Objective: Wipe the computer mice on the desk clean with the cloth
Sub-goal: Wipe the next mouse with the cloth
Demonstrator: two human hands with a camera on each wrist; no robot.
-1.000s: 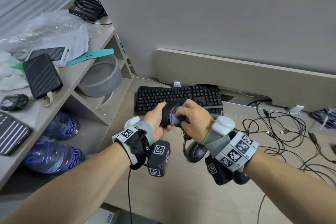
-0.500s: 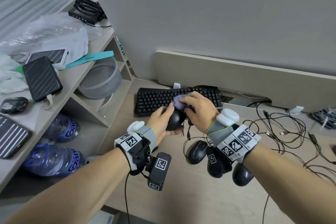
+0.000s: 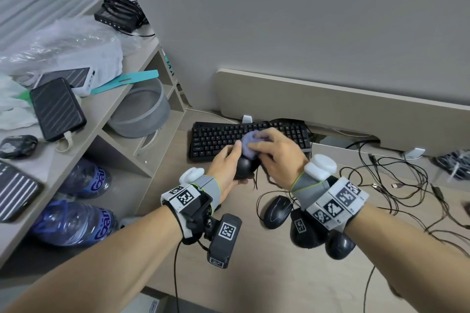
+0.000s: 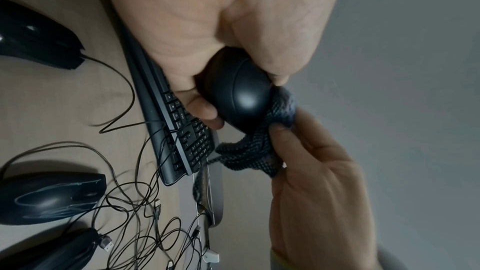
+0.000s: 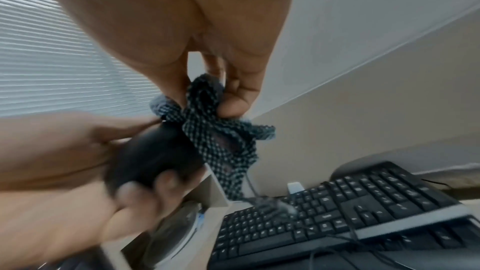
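Note:
My left hand [image 3: 227, 169] grips a black mouse [image 3: 244, 168] above the desk, in front of the keyboard; its rounded shell [image 4: 244, 93] shows between the fingers. My right hand [image 3: 273, 151] pinches a bunched grey-blue cloth [image 3: 248, 143] and presses it on the far end of that mouse. The woven cloth [image 5: 215, 128] hangs from my right fingertips [image 5: 233, 106] against the dark mouse [image 5: 153, 155]. Three more black mice lie on the desk: one [image 3: 277, 211] in plain sight, another [image 3: 339, 245] and a third [image 3: 305, 234] partly hidden under my right wrist.
A black keyboard [image 3: 216, 138] lies just behind the hands, along a beige back panel [image 3: 330, 107]. Tangled cables [image 3: 396, 180] cover the desk to the right. On the left stands a shelf unit [image 3: 106, 114] with power banks, plastic bags, a grey bowl and water bottles.
The held mouse has tipped so its rear faces me, and both hands have shifted slightly away. The cloth has slid from the mouse's middle up to its far end.

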